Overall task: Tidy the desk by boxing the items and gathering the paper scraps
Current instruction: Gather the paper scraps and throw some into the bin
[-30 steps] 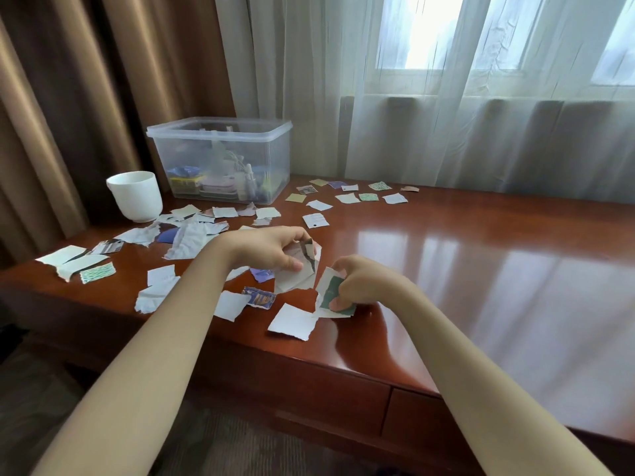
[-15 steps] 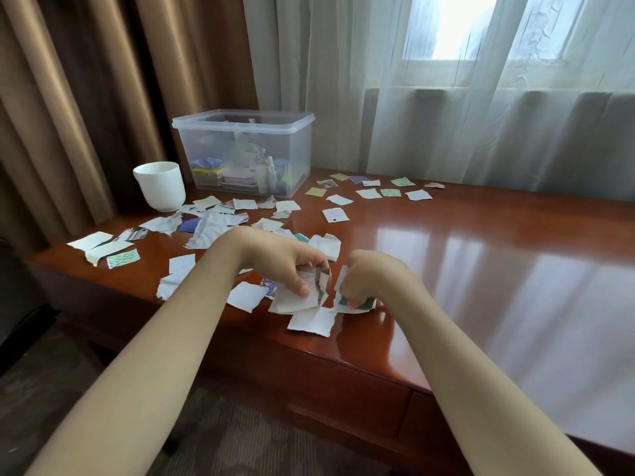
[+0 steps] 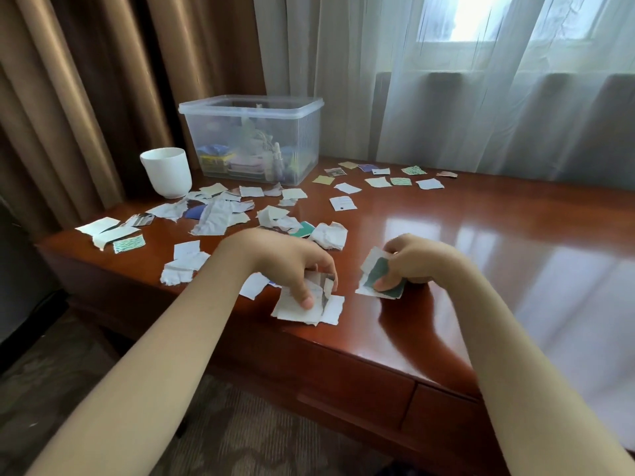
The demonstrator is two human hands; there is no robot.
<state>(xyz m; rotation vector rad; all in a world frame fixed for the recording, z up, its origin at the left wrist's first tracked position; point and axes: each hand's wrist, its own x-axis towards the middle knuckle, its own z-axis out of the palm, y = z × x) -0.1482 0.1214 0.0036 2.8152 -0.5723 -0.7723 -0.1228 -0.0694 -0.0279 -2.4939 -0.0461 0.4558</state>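
1. Nearest me, well in front of the clear box, my left hand (image 3: 292, 266) bends over a small pile of white torn scraps (image 3: 302, 309) at the desk's front edge. The thumb tip presses the top sheet and the fingers curl behind it, pinching the pile. The edges are ragged, and one piece shows a grey printed face.
2. My right hand (image 3: 419, 259), in front of the box and further to its right, has its fingers curled round a green-faced stack (image 3: 378, 273). This is a few flat scraps, and the top one is dark green with a torn white border. The stack's lower edge touches the wood.
3. The desk (image 3: 481, 252) is glossy red-brown wood that mirrors the window.
4. Between my hands and the box lies a crumpled white scrap (image 3: 329, 235), creased and puffed.
5. Loose scraps (image 3: 220, 214) lie scattered in front of the box and off to its left. They are flat, torn, mostly white, and a few are blue or green-patterned.
6. Just left of the box a white cup (image 3: 167, 171) stands upright, smooth and round.
7. The clear box (image 3: 254, 139) is rectangular translucent plastic with a thick rim. Mixed items inside show only as blurs through its walls.
8. Right of the box, small squarish scraps (image 3: 388, 178) sit in a loose row.
9. Behind the box hang brown pleated curtains (image 3: 103, 80) and sheer white ones (image 3: 446, 80).
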